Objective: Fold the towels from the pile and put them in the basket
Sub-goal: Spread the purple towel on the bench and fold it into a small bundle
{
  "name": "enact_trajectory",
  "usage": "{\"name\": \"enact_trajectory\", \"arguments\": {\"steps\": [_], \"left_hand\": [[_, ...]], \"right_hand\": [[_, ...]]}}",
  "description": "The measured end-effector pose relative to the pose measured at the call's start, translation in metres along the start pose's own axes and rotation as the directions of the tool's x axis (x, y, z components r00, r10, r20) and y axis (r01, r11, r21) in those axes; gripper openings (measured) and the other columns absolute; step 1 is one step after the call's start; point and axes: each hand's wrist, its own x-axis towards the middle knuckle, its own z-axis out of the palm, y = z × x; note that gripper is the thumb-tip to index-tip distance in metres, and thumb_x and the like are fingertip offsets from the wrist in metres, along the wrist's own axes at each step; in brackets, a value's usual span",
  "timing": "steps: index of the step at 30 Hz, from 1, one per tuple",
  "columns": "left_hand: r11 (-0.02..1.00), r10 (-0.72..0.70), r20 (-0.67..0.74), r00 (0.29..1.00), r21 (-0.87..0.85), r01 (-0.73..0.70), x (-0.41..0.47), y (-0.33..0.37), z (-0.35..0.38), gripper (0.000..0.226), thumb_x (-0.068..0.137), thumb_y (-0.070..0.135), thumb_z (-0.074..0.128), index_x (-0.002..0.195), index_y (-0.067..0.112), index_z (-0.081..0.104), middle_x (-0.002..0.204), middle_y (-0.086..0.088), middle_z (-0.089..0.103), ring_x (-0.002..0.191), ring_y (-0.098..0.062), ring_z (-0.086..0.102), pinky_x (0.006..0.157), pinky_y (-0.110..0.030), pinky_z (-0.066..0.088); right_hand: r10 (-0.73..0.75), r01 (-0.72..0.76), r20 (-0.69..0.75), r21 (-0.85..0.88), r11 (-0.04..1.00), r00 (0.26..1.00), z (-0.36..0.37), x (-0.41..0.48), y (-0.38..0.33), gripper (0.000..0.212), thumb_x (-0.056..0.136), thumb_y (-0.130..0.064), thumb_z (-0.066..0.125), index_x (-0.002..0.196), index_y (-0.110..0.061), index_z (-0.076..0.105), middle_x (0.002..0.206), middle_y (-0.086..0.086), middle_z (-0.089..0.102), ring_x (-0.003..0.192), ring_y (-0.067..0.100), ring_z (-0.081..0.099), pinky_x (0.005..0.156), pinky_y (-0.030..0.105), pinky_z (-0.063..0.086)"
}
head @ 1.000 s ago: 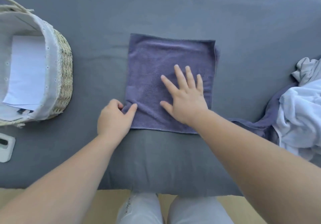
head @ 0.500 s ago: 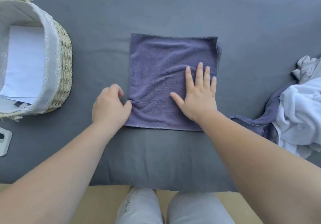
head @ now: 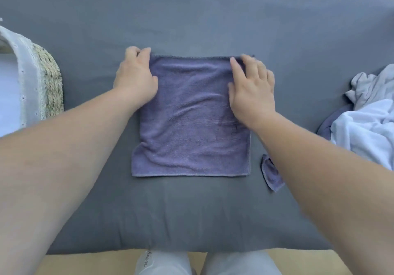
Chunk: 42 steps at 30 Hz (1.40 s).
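A purple towel, folded into a square, lies flat in the middle of the grey padded surface. My left hand sits at its far left corner with fingers curled on the edge. At the far right corner my right hand pinches the edge between thumb and fingers. The woven basket with a white lining stands at the left edge, partly out of frame. The pile of towels, white, grey and purple, lies at the right edge.
The grey padded surface fills most of the view. A purple corner of cloth from the pile pokes out under my right forearm. My knees in light trousers and a tan floor show below the front edge.
Both hands moved from the towel's near part up to its far corners. The view shifted right, so the basket shows less.
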Motion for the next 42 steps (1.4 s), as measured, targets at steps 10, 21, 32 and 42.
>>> {"name": "enact_trajectory", "arguments": {"steps": [10,21,32,42], "left_hand": [[0.965,0.172,-0.107,0.979,0.218,-0.146,0.049,0.021,-0.033,0.017,0.085,0.011,0.053,0.1,0.015,0.059,0.107,-0.016,0.062,0.096,-0.041,0.056,0.075,-0.042,0.043],[0.951,0.282,-0.33,0.901,-0.027,-0.307,-0.028,-0.028,-0.031,0.009,0.073,0.007,0.057,0.079,0.013,0.061,0.084,-0.008,0.061,0.083,-0.032,0.054,0.071,-0.038,0.042],[0.844,0.521,-0.196,0.831,0.264,-0.467,-0.119,-0.102,0.014,0.014,0.063,0.003,0.048,0.069,0.007,0.06,0.077,-0.013,0.055,0.067,-0.034,0.046,0.055,-0.042,0.037],[0.864,0.377,0.047,0.925,0.343,-0.369,-0.134,-0.103,0.019,0.017,0.061,0.029,0.061,0.069,0.014,0.066,0.078,-0.006,0.049,0.072,-0.031,0.045,0.062,-0.037,0.04]], "right_hand": [[-0.033,0.075,0.306,-0.125,0.989,0.952,-0.024,0.075,0.011,0.017,0.091,-0.008,0.057,0.108,-0.011,0.057,0.113,0.016,0.055,0.1,0.038,0.057,0.072,0.038,0.036],[-0.168,0.181,-0.103,0.138,0.974,0.98,-0.038,-0.012,0.002,0.018,0.067,0.001,0.055,0.08,-0.012,0.051,0.079,0.007,0.044,0.07,0.028,0.038,0.06,0.04,0.036],[-0.209,0.201,0.03,0.172,0.964,0.977,-0.001,-0.13,-0.019,0.026,0.065,0.008,0.06,0.074,-0.016,0.058,0.077,0.003,0.048,0.067,0.029,0.044,0.057,0.04,0.039],[-0.062,0.044,0.184,0.097,0.994,0.981,0.005,-0.151,-0.027,0.008,0.071,-0.017,0.068,0.076,-0.022,0.065,0.081,-0.003,0.051,0.075,0.029,0.05,0.065,0.035,0.038]]}}
